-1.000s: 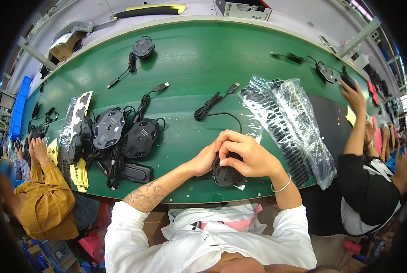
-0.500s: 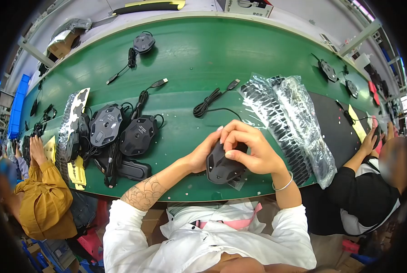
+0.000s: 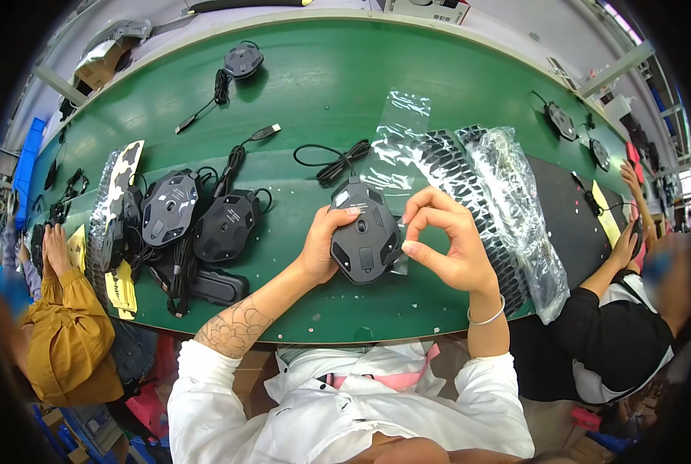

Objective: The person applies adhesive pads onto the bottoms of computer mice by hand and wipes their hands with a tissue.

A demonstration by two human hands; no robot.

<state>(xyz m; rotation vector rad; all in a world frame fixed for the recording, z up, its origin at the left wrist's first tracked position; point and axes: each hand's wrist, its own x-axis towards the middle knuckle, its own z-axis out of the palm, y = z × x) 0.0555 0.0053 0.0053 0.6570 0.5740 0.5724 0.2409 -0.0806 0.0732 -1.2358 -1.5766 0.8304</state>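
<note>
A black wired mouse [image 3: 364, 246] shows its underside, and my left hand [image 3: 324, 243] holds it by its left side, thumb on top. Just right of it is my right hand [image 3: 447, 241], thumb and index finger brought close together; what they hold, if anything, is too small to name. The mouse's coiled cable [image 3: 344, 162] lies behind it on the green table. A strip of clear film [image 3: 401, 127] lies beside the cable. Black pad sheets [image 3: 469, 193] and a clear plastic bag [image 3: 515, 201] lie to the right.
Several mice [image 3: 170, 207] are grouped at the left beside yellow-backed sheets [image 3: 120, 290]. Another mouse [image 3: 243, 60] lies at the back, and more are at the far right [image 3: 559, 121]. A person in yellow [image 3: 71, 332] sits left, a person in black and white [image 3: 600, 332] right.
The mouse has been turned so its underside shows. My right hand has come off it to the right. Its cable has shifted left, and the clear film strip now shows behind it.
</note>
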